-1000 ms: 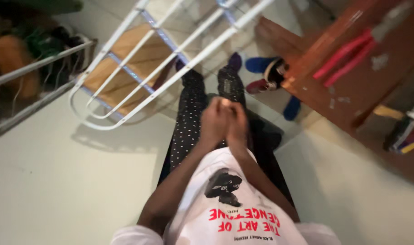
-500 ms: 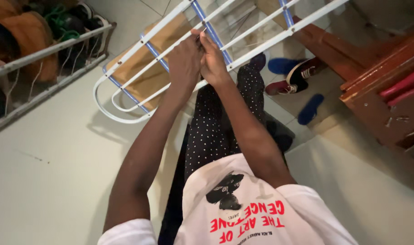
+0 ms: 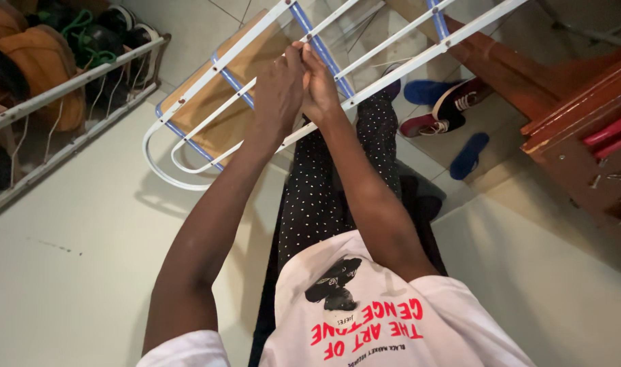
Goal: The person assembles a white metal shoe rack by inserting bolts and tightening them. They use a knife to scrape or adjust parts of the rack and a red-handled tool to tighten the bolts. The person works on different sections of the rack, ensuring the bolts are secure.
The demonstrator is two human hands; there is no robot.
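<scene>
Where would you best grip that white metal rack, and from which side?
Judging by shape, grip one of the white metal rack's thin round bars near the curved end, coming from above, fingers wrapping round it. The gaps between bars leave room. Both the left hand and right hand already meet at a middle bar.

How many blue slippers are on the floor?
2: one blue slipper lies by the red shoe, one nearer the wooden furniture. The legs may hide more.
</scene>
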